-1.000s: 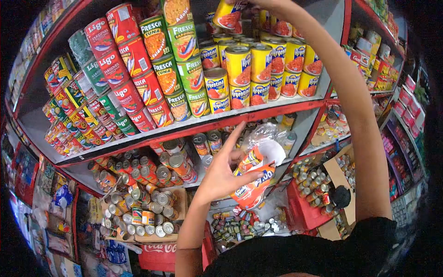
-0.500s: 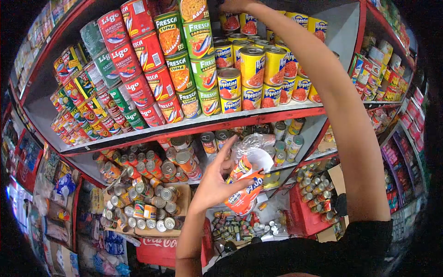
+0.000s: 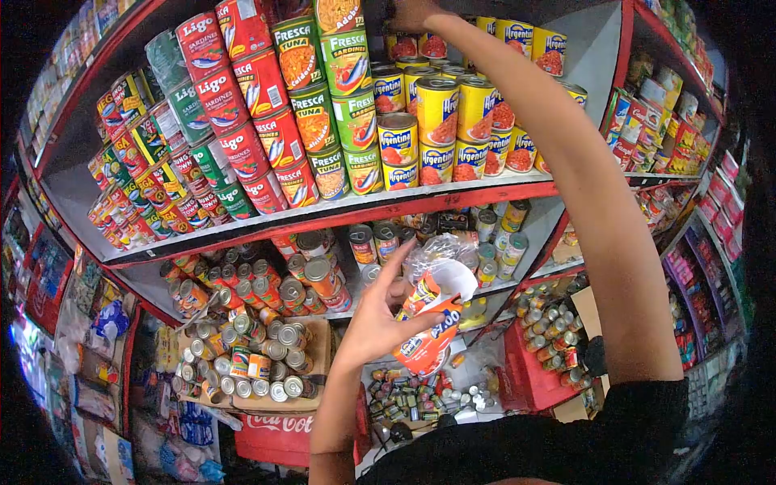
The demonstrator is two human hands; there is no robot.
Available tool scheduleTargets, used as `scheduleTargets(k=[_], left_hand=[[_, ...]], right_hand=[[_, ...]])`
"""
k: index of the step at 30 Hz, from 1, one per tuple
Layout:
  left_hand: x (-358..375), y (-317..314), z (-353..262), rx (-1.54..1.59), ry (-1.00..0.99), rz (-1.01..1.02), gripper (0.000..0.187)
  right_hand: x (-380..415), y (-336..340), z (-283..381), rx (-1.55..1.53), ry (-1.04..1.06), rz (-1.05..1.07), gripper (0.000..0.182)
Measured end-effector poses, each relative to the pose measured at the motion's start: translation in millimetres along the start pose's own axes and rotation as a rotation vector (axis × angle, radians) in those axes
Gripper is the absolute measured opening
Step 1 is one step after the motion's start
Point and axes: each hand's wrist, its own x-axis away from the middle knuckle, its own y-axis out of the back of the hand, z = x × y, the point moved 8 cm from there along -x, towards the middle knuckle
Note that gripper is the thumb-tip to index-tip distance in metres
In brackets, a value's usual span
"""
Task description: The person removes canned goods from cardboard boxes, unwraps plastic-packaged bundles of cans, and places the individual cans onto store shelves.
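Note:
My left hand (image 3: 376, 319) is wrapped round a bundle of orange printed wrapper (image 3: 428, 331) with clear plastic (image 3: 440, 252) and a white inner side, held below the shelf edge. My right arm reaches up to the top of the view, where my right hand (image 3: 416, 14) is dark and partly cut off, so its fingers and anything in them are hidden. Near it are green Fresca cans (image 3: 349, 61) on the left. Yellow Argentina cans (image 3: 437, 109) stand stacked on the upper shelf (image 3: 323, 212), below and to the right of that hand.
Red Ligo cans (image 3: 220, 99) stand stacked to the left. A cardboard tray (image 3: 323, 343) of loose cans rests above a red Coca-Cola case (image 3: 275, 432). More small cans (image 3: 404, 396) lie low in the middle. Boxed goods (image 3: 638, 125) fill the right shelf.
The shelves and cans have shifted slightly in view. My left hand still holds the wrapper, and my right arm stays raised in nearly the same place.

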Motion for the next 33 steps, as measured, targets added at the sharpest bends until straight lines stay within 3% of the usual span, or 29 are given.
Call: scheduleTargets(k=[2,6,11,12,14,15,16,17,20,21,23,26,27,30,33], left_hand=[[1,-2,1,-0.002,0.002,-0.003,0.095],[5,-3,0,0.03,-0.016,0.0,0.094],[15,1,11,0.052,-0.052,-0.057,0.092],[16,2,16,0.088,-0.017,-0.062,0.092],[16,6,24,0.157,0.004,-0.088,0.089],[13,7,25,0.157,-0.008,-0.082,0.089],[12,11,28,0.168,-0.023,-0.142,0.088],[14,14,31,0.18,-0.03,-0.205,0.087],[20,12,19,0.133,-0.099,-0.296,0.081],[20,9,15,0.124,-0.129,-0.326,0.08],[20,-1,11,0.093,-0.226,-0.358,0.078],[20,-25,-4,0.065,-0.34,-0.358,0.063],[18,-32,-3,0.071,-0.329,-0.344,0.063],[18,-44,0,0.15,-0.303,-0.372,0.059],[16,-52,8,0.245,-0.329,-0.385,0.052]], right_hand=[[-2,-8,-5,-0.125,0.008,0.087,0.049],[4,-5,-6,-0.091,-0.019,0.134,0.048],[23,39,-17,-0.276,-0.064,-0.212,0.043],[80,81,18,-0.556,0.163,-0.287,0.044],[147,104,52,-0.931,0.164,-0.038,0.047],[175,108,65,-0.841,0.198,-0.015,0.05],[207,96,80,-0.84,0.287,-0.007,0.031],[248,99,96,-0.71,0.363,-0.056,0.032],[347,81,116,-0.662,0.231,0.083,0.028],[367,60,106,-0.72,0.063,0.064,0.039],[407,26,96,-0.885,-0.255,0.253,0.043],[455,-16,99,-1.372,-0.374,0.13,0.049],[465,-12,104,-1.245,-0.386,0.141,0.053],[485,1,116,-1.461,-0.38,-0.003,0.059],[516,-21,116,-1.805,-0.735,0.231,0.062]])
